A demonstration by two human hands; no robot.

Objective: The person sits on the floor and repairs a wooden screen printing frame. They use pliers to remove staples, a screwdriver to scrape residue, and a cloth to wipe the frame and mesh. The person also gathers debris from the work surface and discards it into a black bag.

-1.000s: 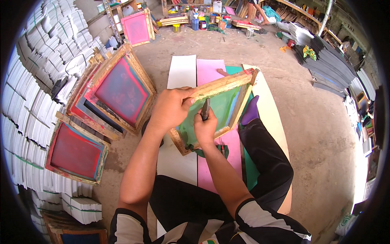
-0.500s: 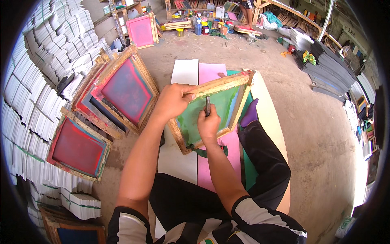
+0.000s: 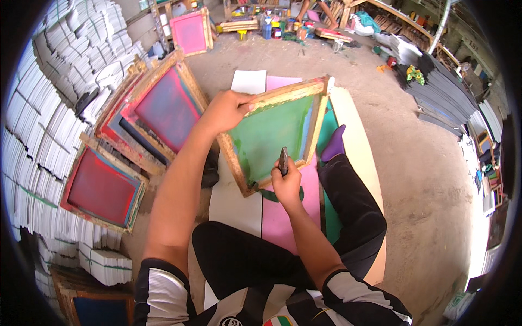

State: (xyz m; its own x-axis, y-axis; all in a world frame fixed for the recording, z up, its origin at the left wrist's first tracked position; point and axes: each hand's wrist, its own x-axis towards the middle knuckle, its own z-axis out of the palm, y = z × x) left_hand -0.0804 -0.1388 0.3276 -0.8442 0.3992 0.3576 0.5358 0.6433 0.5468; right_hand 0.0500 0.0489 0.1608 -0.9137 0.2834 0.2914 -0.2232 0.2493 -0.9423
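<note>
A wooden screen-printing frame (image 3: 288, 92) with green mesh stands tilted up before me. My left hand (image 3: 227, 112) grips the upper left corner of its wood, thumb on the near side. In my right hand (image 3: 286, 182) is a short dark hand tool (image 3: 283, 163) with a grey metal tip pointing up; its exact kind cannot be made out. The right hand is in front of the frame's lower bar, the tool tip over the green mesh. A dark green strip (image 3: 268, 194) shows beneath the frame's lower edge.
White, pink (image 3: 296, 217) and teal sheets lie under the frame, between my legs. Several printing frames (image 3: 166, 117) lean at the left beside tall stacks of white sheets (image 3: 81, 65). Dark sheets (image 3: 446, 92) are piled at the right. Paint containers (image 3: 267, 30) stand at the back, near another person's legs.
My right hand has drawn the tool down from the frame's top bar towards its lower edge. The left hand and frame have shifted up and left. The other person's legs have shifted.
</note>
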